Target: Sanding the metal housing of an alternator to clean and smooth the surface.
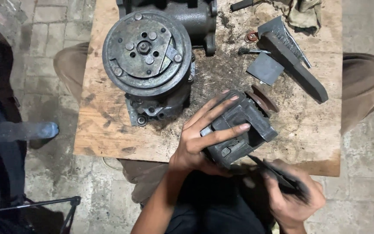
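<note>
Left hand (198, 143): I'm gripping the dark boxy metal part (239, 128) at the wooden board (104, 125) edge.
Right hand (293, 197): blurred, clutching a thin dark tool (273, 171).
Risk: tool may slip off, jabbing my fingers.

On the board (104, 130), the compressor (152, 56) lies upper left; a block (239, 128) sits lower centre, with a file (297, 65), plate (265, 68) and rag (301, 13) upper right.

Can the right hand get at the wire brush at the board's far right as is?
Probably not right away. The right hand is closed on a dark thin tool at the near edge. The wire brush lies at the far side, uncovered, past the grey housing in the left hand.
</note>
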